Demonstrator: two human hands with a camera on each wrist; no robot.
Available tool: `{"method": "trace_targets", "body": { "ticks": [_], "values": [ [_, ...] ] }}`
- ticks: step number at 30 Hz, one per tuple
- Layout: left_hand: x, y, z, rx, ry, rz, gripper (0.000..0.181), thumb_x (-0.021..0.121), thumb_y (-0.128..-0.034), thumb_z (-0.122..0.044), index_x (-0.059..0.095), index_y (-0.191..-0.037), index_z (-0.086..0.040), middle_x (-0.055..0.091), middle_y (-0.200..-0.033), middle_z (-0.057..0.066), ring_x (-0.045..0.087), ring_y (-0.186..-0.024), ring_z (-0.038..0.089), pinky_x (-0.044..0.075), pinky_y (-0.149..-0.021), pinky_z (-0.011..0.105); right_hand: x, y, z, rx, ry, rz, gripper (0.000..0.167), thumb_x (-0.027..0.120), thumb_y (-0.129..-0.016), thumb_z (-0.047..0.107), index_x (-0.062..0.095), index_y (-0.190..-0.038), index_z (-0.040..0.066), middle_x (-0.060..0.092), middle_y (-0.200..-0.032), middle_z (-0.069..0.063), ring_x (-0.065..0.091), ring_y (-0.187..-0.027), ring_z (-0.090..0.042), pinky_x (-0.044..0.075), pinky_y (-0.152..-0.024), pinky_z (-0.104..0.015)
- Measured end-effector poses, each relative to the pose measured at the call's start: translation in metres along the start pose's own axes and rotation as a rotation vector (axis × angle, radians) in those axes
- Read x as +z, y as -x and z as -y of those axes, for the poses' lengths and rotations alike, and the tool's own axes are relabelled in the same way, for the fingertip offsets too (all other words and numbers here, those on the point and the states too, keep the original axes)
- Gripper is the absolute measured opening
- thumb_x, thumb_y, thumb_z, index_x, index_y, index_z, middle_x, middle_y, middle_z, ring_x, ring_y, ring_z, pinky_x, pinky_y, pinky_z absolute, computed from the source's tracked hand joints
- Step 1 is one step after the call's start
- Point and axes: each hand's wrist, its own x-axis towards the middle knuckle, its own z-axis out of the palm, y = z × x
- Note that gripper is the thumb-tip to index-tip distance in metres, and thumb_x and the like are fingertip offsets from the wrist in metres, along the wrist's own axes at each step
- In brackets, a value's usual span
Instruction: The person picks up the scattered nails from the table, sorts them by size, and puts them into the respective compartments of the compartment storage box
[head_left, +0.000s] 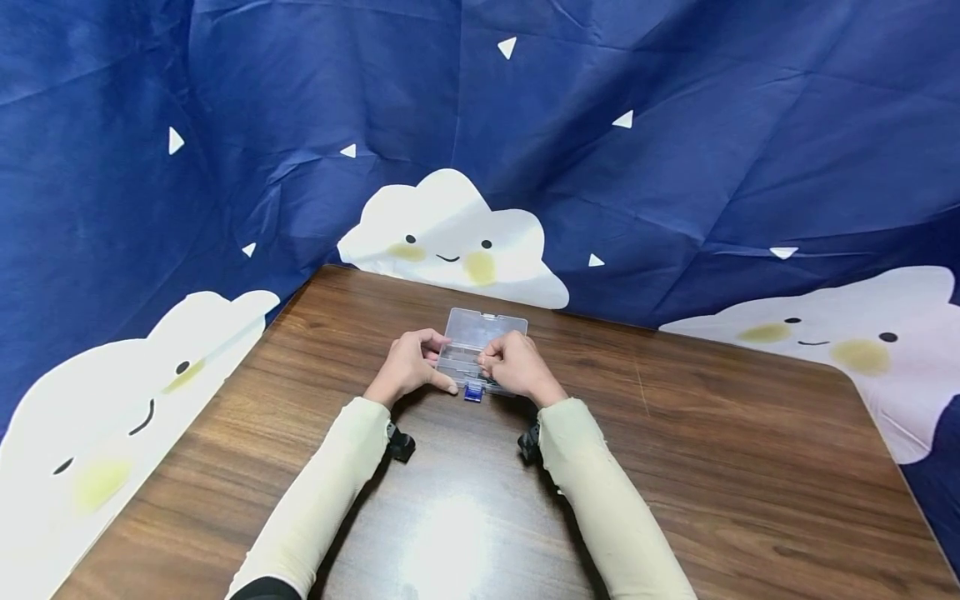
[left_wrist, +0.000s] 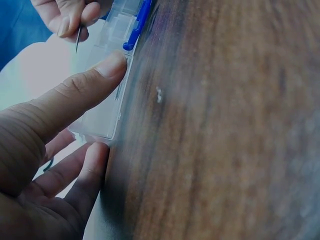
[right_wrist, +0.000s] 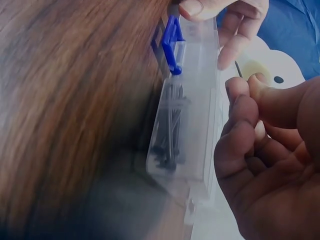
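Note:
A clear plastic compartment box [head_left: 459,354] lies on the table with its lid [head_left: 491,323] raised at the back and a blue latch [head_left: 473,392] at its front. My left hand [head_left: 411,364] grips the box's left end, thumb along the front edge and fingers at the side. Above the box, my right hand [head_left: 517,365] pinches one thin dark nail [left_wrist: 78,40] between thumb and forefinger, its end pointing down in the left wrist view. Several long dark nails [right_wrist: 170,125] lie in the right-hand part of the box. Their exact kind is hard to make out.
The brown wooden table [head_left: 712,467] extends around the box, with a bright glare near the front. Behind it hangs a blue cloth [head_left: 675,167] printed with white clouds. Small black cameras [head_left: 401,444] sit on both wrists.

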Motion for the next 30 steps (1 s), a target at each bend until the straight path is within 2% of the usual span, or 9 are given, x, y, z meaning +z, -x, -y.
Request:
{"method": "trace_targets", "body": {
  "ticks": [12,22,30],
  "values": [
    [0.000,-0.001,-0.003,-0.003,-0.002,0.010,0.079,0.104,-0.0420,-0.011,0.073,-0.115,-0.011,0.069,-0.099,0.006,0.067,-0.088,0.019,0.055,-0.079,0.033,0.003,-0.006,0.010,-0.003,0.011,0.007,0.022,0.067,-0.094,0.007,0.075,-0.073,0.004,0.066,-0.063,0.003,0.059,-0.064,-0.012,0.049,-0.083,-0.035],
    [-0.001,0.000,0.000,-0.003,-0.007,0.008,0.080,0.104,-0.0412,-0.012,0.073,-0.115,-0.011,0.070,-0.099,0.007,0.065,-0.087,0.019,0.054,-0.078,0.033,0.010,-0.009,0.011,-0.004,0.024,0.012,0.025,0.067,-0.094,0.006,0.075,-0.070,0.005,0.064,-0.065,0.005,0.059,-0.068,-0.012,0.049,-0.082,-0.034],
    [-0.001,0.000,-0.001,0.010,0.007,0.008,0.081,0.104,-0.0403,-0.012,0.073,-0.115,-0.010,0.070,-0.102,0.008,0.066,-0.087,0.019,0.055,-0.076,0.031,0.013,-0.010,0.011,-0.013,0.037,0.014,0.021,0.068,-0.094,0.007,0.076,-0.074,0.006,0.063,-0.062,0.006,0.057,-0.065,-0.011,0.049,-0.078,-0.033]
  ]
}}
